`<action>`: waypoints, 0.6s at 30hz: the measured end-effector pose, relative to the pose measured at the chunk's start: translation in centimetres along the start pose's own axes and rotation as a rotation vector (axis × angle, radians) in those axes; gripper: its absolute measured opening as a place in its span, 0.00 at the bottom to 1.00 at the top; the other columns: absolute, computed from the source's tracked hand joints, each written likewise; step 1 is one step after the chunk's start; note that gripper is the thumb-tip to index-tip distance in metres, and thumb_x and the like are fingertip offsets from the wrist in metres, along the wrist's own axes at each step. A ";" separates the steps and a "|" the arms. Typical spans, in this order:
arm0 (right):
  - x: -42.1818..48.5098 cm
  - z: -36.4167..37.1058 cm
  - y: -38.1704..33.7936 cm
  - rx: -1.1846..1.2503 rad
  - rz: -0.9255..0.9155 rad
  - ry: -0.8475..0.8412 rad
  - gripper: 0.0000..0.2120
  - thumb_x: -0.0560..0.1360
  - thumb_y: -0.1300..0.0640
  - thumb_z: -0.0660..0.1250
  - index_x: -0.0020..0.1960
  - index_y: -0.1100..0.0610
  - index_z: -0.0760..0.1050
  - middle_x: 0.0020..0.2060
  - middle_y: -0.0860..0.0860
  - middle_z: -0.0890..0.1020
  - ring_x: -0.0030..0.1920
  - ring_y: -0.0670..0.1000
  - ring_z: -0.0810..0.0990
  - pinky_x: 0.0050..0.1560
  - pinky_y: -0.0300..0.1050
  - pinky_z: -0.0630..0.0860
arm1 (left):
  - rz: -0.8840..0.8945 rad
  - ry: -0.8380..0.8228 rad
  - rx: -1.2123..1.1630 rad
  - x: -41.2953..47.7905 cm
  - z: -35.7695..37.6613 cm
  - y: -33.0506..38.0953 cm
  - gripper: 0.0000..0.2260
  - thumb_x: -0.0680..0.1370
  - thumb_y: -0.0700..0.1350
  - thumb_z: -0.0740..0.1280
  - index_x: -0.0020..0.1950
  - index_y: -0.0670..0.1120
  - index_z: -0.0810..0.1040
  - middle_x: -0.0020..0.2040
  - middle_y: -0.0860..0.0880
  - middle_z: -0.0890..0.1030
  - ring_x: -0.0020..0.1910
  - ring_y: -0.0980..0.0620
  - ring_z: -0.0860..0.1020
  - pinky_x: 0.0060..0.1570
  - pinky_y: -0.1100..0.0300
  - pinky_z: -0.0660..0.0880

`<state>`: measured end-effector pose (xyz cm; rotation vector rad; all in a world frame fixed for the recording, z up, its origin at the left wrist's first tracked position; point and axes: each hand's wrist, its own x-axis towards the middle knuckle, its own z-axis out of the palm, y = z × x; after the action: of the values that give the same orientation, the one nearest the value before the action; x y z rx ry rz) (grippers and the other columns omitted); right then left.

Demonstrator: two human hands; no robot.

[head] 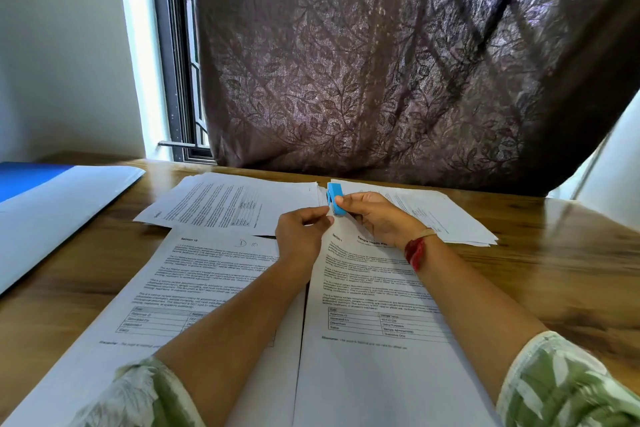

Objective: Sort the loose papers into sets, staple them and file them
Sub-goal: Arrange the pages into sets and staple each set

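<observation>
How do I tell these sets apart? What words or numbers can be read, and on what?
"Section 10": printed, left sheet.
"D 10": handwritten, left sheet.
"Section 1": right sheet.
"Sample Health Re": right sheet, rest hidden by right hand.
"Disclaimer": foot of right sheet.
Body text, tables, far left stack, far right stack: too blurred.
No text shows on the blue stapler.
</observation>
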<state>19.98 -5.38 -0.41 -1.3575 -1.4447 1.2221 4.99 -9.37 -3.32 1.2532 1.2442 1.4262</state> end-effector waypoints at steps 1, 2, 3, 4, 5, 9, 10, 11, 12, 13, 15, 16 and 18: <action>-0.1 0.0 0.0 0.000 0.002 -0.001 0.14 0.74 0.47 0.68 0.51 0.57 0.81 0.47 0.58 0.85 0.50 0.59 0.83 0.55 0.49 0.78 | 0.001 -0.001 0.004 0.0 0.0 0.0 0.11 0.76 0.42 0.71 0.58 0.46 0.82 0.53 0.48 0.84 0.40 0.53 0.82 0.39 0.63 0.79; -0.1 0.0 0.0 -0.002 0.002 -0.004 0.14 0.74 0.47 0.68 0.51 0.57 0.81 0.47 0.58 0.85 0.50 0.59 0.83 0.55 0.48 0.78 | 0.001 -0.002 0.006 0.0 0.0 0.0 0.11 0.76 0.42 0.71 0.58 0.46 0.82 0.53 0.48 0.84 0.40 0.53 0.82 0.39 0.63 0.79; -0.1 0.0 0.0 -0.006 0.005 -0.003 0.14 0.75 0.47 0.68 0.51 0.57 0.81 0.47 0.57 0.85 0.50 0.58 0.84 0.55 0.48 0.78 | 0.000 -0.003 0.008 0.0 0.0 0.0 0.11 0.76 0.42 0.71 0.58 0.46 0.82 0.53 0.48 0.84 0.41 0.53 0.82 0.39 0.63 0.79; -0.2 0.0 -0.1 -0.011 0.008 0.000 0.13 0.75 0.47 0.68 0.51 0.57 0.81 0.47 0.57 0.85 0.50 0.59 0.84 0.55 0.48 0.78 | -0.003 -0.004 0.008 0.1 0.0 0.0 0.11 0.76 0.42 0.71 0.58 0.46 0.82 0.53 0.48 0.84 0.41 0.52 0.83 0.39 0.63 0.79; -0.2 0.1 -0.2 -0.016 0.012 0.002 0.13 0.75 0.47 0.68 0.51 0.57 0.81 0.47 0.57 0.85 0.50 0.59 0.84 0.56 0.48 0.78 | -0.006 -0.005 0.007 0.1 0.0 0.0 0.11 0.76 0.42 0.71 0.58 0.46 0.82 0.53 0.48 0.84 0.41 0.52 0.83 0.39 0.63 0.79; -0.3 0.2 -0.3 -0.006 0.014 0.006 0.11 0.75 0.50 0.68 0.49 0.57 0.81 0.45 0.56 0.85 0.46 0.55 0.84 0.48 0.42 0.79 | -0.004 -0.006 0.015 0.1 0.0 -0.1 0.11 0.76 0.42 0.71 0.58 0.46 0.82 0.52 0.48 0.84 0.42 0.51 0.83 0.41 0.61 0.80; -0.3 0.3 -0.3 -0.002 0.005 0.002 0.10 0.75 0.51 0.68 0.48 0.57 0.81 0.44 0.56 0.85 0.45 0.54 0.83 0.47 0.41 0.79 | -0.003 -0.004 0.011 0.2 0.0 -0.2 0.11 0.76 0.41 0.71 0.57 0.46 0.82 0.52 0.47 0.84 0.43 0.51 0.83 0.43 0.60 0.81; -0.3 0.4 -0.3 -0.001 -0.008 0.000 0.09 0.75 0.51 0.69 0.48 0.58 0.81 0.43 0.55 0.85 0.44 0.53 0.83 0.47 0.41 0.79 | -0.001 -0.004 0.007 0.2 0.0 -0.2 0.11 0.76 0.41 0.71 0.57 0.45 0.83 0.52 0.47 0.84 0.44 0.50 0.83 0.45 0.58 0.81; -0.3 0.6 -0.4 -0.005 -0.022 0.004 0.09 0.75 0.52 0.69 0.48 0.58 0.81 0.42 0.54 0.84 0.43 0.51 0.83 0.45 0.40 0.79 | -0.001 -0.004 0.003 0.3 -0.1 -0.2 0.11 0.76 0.41 0.71 0.57 0.45 0.83 0.51 0.47 0.84 0.45 0.50 0.83 0.46 0.57 0.81; -0.4 0.8 -0.5 -0.011 -0.031 0.014 0.09 0.75 0.52 0.69 0.48 0.59 0.80 0.40 0.52 0.84 0.40 0.49 0.83 0.41 0.38 0.79 | -0.002 -0.006 0.001 0.3 -0.1 -0.3 0.10 0.76 0.41 0.71 0.57 0.45 0.83 0.51 0.47 0.85 0.45 0.50 0.83 0.48 0.56 0.81; -0.5 1.2 -0.6 -0.022 -0.038 0.037 0.08 0.76 0.54 0.68 0.48 0.59 0.79 0.36 0.50 0.83 0.34 0.45 0.82 0.33 0.34 0.76 | -0.002 -0.014 0.000 0.3 -0.1 -0.3 0.10 0.76 0.42 0.71 0.57 0.45 0.83 0.50 0.48 0.85 0.45 0.50 0.83 0.49 0.55 0.81; -0.5 1.3 -0.5 -0.030 -0.036 0.047 0.08 0.76 0.54 0.68 0.48 0.59 0.80 0.35 0.50 0.83 0.34 0.45 0.82 0.32 0.34 0.75 | 0.003 -0.019 -0.002 0.3 -0.1 -0.3 0.10 0.76 0.42 0.70 0.57 0.45 0.83 0.50 0.48 0.85 0.45 0.51 0.83 0.48 0.56 0.81; -0.4 1.5 -0.2 -0.029 -0.036 0.054 0.09 0.75 0.53 0.69 0.48 0.58 0.80 0.37 0.51 0.84 0.35 0.47 0.82 0.33 0.35 0.76 | 0.016 -0.020 0.003 0.2 -0.2 -0.3 0.09 0.76 0.42 0.70 0.56 0.46 0.83 0.49 0.49 0.85 0.44 0.52 0.83 0.45 0.60 0.81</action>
<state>18.57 -5.94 -0.49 -1.3674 -1.4487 1.1371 4.76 -9.18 -3.61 1.2787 1.2260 1.4208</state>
